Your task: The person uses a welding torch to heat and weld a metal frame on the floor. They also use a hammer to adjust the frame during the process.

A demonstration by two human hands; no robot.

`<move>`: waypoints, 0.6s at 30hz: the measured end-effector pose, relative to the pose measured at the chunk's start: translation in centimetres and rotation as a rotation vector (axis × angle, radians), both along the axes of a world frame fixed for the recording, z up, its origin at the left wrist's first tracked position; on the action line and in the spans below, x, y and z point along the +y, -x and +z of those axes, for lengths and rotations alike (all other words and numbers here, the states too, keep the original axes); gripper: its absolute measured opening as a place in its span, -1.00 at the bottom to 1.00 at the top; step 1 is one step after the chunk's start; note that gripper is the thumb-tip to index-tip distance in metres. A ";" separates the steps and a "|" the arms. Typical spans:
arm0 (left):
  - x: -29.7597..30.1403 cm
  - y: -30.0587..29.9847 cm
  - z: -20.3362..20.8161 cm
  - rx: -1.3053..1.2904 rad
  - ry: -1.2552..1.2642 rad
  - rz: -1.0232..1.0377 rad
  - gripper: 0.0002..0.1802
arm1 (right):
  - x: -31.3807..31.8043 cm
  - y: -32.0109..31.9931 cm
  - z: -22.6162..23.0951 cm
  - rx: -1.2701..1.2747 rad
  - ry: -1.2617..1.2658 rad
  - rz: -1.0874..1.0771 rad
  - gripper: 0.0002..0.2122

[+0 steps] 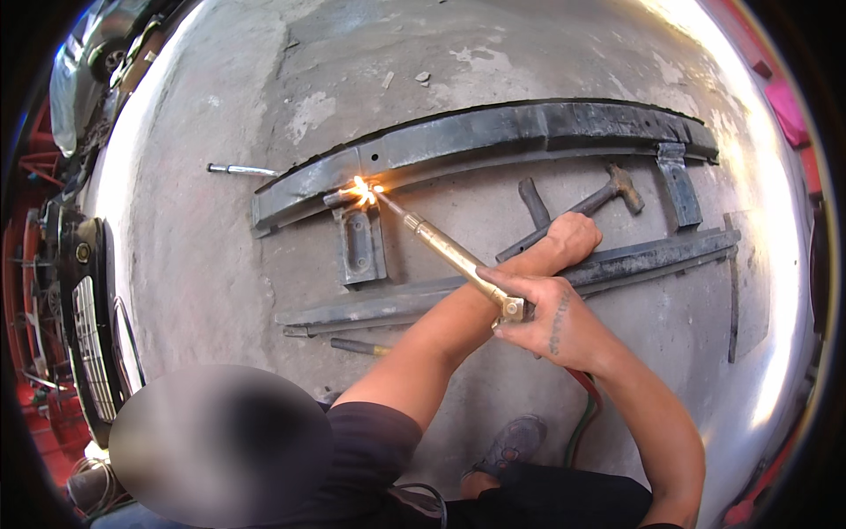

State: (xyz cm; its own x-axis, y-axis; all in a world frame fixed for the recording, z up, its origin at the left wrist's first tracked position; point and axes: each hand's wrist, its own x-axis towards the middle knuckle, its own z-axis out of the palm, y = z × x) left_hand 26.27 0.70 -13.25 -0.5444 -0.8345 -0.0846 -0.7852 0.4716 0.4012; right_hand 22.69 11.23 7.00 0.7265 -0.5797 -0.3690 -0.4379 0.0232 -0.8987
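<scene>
My right hand [560,322] is wrapped around the valve end of a brass gas torch [454,256]. Its tip meets bright orange sparks at the lower edge of a long curved grey metal bumper beam [458,141], where a slotted bracket [359,247] joins it. The torch passes over my left forearm. Closed in a fist, my left hand [575,240] rests by a straight dark metal bar [652,260] and a hammer [612,188], whose handle runs beside the fist. Whether the fist holds anything is hidden.
A second bracket [679,189] stands at the beam's right. A short bent dark piece [534,203] lies near the hammer, and a metal rod [238,168] pokes out at left. Red and green hoses [583,414] trail by my shoe [515,441]. Car parts [84,309] line the left side.
</scene>
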 end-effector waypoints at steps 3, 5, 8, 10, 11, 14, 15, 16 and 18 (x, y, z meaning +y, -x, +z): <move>-0.2 -0.1 0.1 -0.042 -0.009 -0.004 -0.84 | -0.2 -0.2 0.8 0.028 -0.054 0.001 -0.39; -0.5 -0.3 0.1 -0.032 -0.014 -0.010 -0.83 | -0.1 -0.2 0.9 0.039 -0.058 -0.002 -0.39; -0.7 0.1 -0.1 -0.011 -0.033 0.000 -0.80 | -0.2 0.1 1.2 0.091 -0.127 -0.039 -0.38; -0.8 0.0 -0.1 -0.016 -0.031 0.020 -0.82 | -0.3 0.3 1.3 0.095 -0.153 -0.049 -0.36; -0.8 0.0 -0.1 -0.024 -0.022 0.033 -0.84 | -0.2 0.5 1.2 0.080 -0.145 -0.042 -0.36; 0.2 -1.2 -0.4 0.081 0.015 0.121 -0.83 | 0.0 0.4 1.1 0.049 -0.150 -0.022 -0.34; 0.8 -2.0 -0.5 0.134 0.030 0.160 -0.83 | 0.2 0.1 1.1 0.038 -0.159 -0.015 -0.34; 1.5 -2.0 0.3 0.212 0.046 0.214 -0.82 | 0.3 0.4 1.0 0.058 -0.175 -0.026 -0.34; 3.4 -2.7 1.9 0.357 0.082 0.335 -0.77 | 0.4 0.6 1.0 0.088 -0.206 -0.037 -0.34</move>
